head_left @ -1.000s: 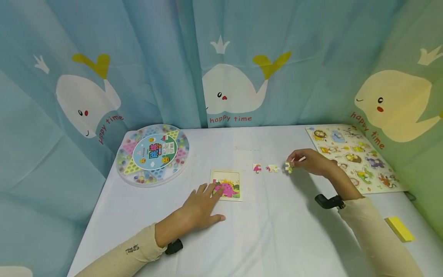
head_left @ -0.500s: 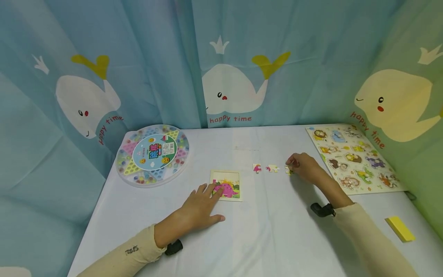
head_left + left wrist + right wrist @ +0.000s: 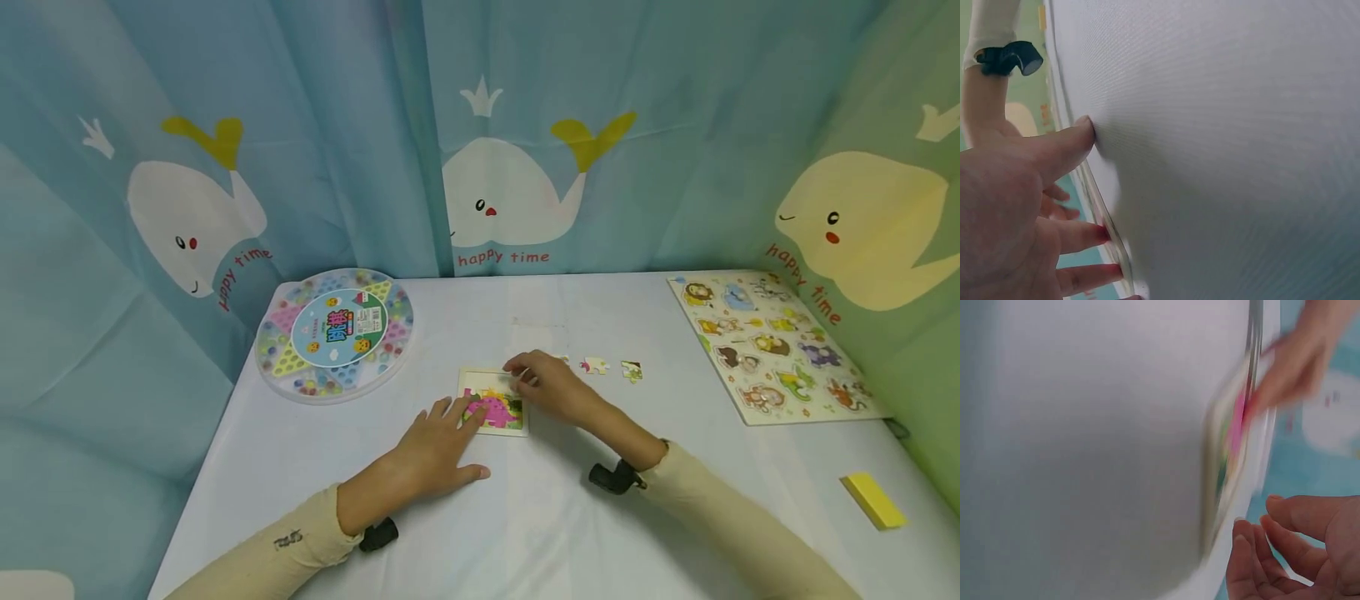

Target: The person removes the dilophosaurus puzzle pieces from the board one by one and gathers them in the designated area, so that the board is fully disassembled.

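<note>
A small wooden tray puzzle (image 3: 526, 431) with a pink dinosaur picture (image 3: 499, 413) lies mid-table in the head view. My left hand (image 3: 435, 448) rests its spread fingertips on the tray's left part, thumb out on the cloth. Over the tray's upper right corner hovers my right hand (image 3: 553, 390), fingers loosely bent. In the right wrist view that hand (image 3: 1288, 547) shows a gap between thumb and fingers, and I see no piece there. Right of the tray lie loose jigsaw pieces: a middle piece (image 3: 595, 365), a green-and-white piece (image 3: 632, 371), and one mostly hidden behind my right hand.
A round Chinese checkers set (image 3: 337, 333) stands back left. At the back right lies an animal puzzle board (image 3: 776, 346), with a yellow block (image 3: 873, 500) nearer the right edge. A blue curtain (image 3: 337, 167) with whales hangs behind the white-covered table (image 3: 510, 533).
My right hand has left the rightmost loose piece, which now lies turned on the cloth, and has moved left to the tray. The left hand has stayed put.
</note>
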Tool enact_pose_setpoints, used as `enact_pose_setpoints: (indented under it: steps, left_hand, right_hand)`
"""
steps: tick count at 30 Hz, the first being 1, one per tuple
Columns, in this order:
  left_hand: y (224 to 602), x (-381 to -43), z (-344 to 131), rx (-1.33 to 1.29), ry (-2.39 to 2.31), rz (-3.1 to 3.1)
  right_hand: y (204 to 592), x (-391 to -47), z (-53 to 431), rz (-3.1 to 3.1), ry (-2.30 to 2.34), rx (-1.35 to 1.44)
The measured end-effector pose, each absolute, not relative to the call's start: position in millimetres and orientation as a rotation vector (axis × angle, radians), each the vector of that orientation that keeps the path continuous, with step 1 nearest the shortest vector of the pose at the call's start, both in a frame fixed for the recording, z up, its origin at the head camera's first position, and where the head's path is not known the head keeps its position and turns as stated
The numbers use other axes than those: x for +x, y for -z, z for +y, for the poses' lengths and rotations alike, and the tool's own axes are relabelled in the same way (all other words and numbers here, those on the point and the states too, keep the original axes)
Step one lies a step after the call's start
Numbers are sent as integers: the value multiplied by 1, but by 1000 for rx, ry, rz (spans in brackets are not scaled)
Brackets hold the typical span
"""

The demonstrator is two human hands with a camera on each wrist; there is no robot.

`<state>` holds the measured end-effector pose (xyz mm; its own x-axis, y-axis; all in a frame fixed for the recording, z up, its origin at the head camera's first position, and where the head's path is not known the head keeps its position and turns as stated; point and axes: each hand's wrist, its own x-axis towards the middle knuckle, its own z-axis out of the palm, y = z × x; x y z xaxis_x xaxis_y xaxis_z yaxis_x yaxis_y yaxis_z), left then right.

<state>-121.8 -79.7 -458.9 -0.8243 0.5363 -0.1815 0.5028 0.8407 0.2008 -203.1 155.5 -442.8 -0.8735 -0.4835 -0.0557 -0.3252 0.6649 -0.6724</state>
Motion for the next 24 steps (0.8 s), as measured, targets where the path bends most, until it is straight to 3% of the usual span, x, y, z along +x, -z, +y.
enact_pose_setpoints:
  steps: [7, 24]
  left_hand:
    - [459, -122, -83, 835, -202, 2796]
    - [450, -108, -94, 817, -162, 2765]
  right_hand:
    - [451, -195, 115, 2630, 879, -691]
    - [452, -194, 104, 2680, 798, -740]
